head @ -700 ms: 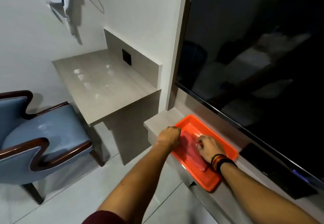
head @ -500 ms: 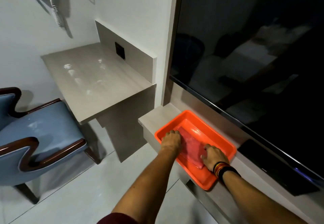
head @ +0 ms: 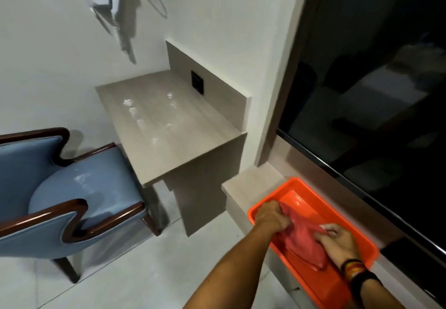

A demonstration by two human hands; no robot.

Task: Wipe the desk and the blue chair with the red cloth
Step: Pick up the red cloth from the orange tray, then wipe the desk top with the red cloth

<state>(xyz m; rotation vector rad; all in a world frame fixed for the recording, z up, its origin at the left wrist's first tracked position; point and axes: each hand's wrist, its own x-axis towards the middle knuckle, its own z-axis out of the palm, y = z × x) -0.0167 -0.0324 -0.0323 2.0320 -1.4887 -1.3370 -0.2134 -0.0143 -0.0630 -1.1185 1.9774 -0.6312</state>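
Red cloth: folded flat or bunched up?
Bunched: red cloth is gathered between left hand and right hand, over the orange tray.

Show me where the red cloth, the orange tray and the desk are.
red cloth [head: 304, 238]: head view, middle of the bunched fabric.
orange tray [head: 284, 189]: head view, far rim.
desk [head: 183, 139]: head view, bare top near the front edge.

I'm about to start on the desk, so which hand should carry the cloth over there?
Left, probably. Both hands grip the red cloth in the orange tray, but the left hand is on the desk side; the right hand would cross over.
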